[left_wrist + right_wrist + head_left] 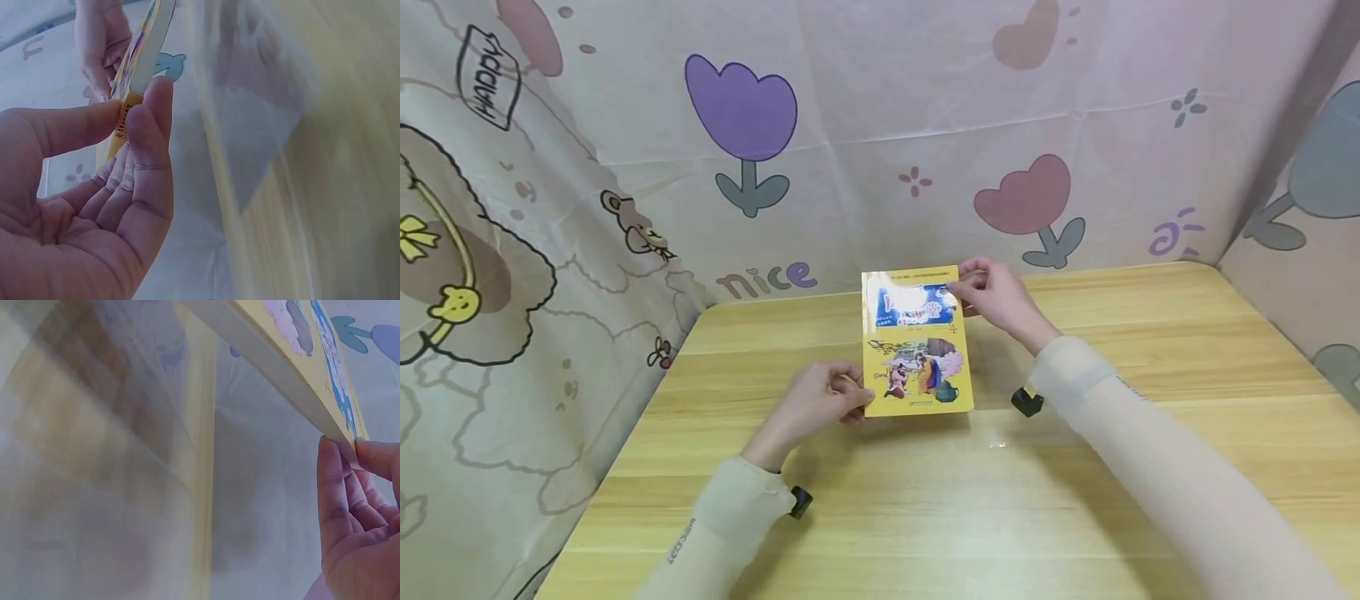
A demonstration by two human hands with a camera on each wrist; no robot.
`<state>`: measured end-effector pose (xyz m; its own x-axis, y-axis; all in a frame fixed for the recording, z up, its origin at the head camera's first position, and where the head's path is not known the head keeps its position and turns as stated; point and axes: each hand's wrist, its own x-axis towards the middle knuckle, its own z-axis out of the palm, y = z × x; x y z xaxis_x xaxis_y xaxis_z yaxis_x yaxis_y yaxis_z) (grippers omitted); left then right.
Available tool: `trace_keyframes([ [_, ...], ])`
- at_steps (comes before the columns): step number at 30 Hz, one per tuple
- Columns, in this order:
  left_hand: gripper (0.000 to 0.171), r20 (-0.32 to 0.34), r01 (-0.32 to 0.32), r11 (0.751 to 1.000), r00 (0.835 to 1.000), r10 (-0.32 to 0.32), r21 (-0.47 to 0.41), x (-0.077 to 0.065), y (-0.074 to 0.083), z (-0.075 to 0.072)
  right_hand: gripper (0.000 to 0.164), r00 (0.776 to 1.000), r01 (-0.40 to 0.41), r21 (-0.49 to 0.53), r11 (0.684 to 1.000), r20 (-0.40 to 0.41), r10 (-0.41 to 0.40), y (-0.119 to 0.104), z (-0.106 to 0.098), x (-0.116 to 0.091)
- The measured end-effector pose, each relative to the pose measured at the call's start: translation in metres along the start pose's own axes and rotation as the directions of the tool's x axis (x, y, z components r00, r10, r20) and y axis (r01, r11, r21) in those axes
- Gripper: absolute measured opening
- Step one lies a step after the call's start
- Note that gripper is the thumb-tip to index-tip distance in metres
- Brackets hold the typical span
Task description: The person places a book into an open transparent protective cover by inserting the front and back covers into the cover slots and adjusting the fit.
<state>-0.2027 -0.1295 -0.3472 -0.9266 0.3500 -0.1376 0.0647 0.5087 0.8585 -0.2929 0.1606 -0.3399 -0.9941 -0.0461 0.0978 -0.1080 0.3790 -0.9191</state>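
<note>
A yellow paperback book (917, 342) with a blue title panel and a picture of robed figures is held up above the table, cover toward the head camera. My left hand (820, 396) pinches its lower left edge, thumb on the cover and fingers behind. At the upper right corner, my right hand (996, 296) pinches it the same way. The left wrist view shows the spine of the book (129, 103) between thumb and fingertips. In the right wrist view the pale page edges of the book (262, 362) face the camera, with the right fingertips (331, 456) at its corner.
Beneath the book is a glossy wood-grain table (1000, 508) that reflects light. A printed cloth (865, 183) with flowers hangs behind it, and more cloth (512, 333) hangs at the left. Small black devices, one being a block (1027, 402), sit at both wrists.
</note>
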Motion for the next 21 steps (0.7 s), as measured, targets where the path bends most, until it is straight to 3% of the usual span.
trace_keyframes([
  [12, 0.012, 0.061, 0.008, 1.0, 0.998, -0.008, 0.012, 0.021, 0.018, 0.031, 0.037, 1.0, -0.012, -0.064, 0.998, -0.026, 0.011, 0.011, -0.036, -0.004],
  [21, 0.014, 0.109, 0.076, 0.997, 0.991, -0.075, -0.007, 0.032, 0.034, 0.059, 0.043, 0.999, -0.041, -0.103, 0.994, 0.013, 0.042, 0.028, -0.061, -0.01],
])
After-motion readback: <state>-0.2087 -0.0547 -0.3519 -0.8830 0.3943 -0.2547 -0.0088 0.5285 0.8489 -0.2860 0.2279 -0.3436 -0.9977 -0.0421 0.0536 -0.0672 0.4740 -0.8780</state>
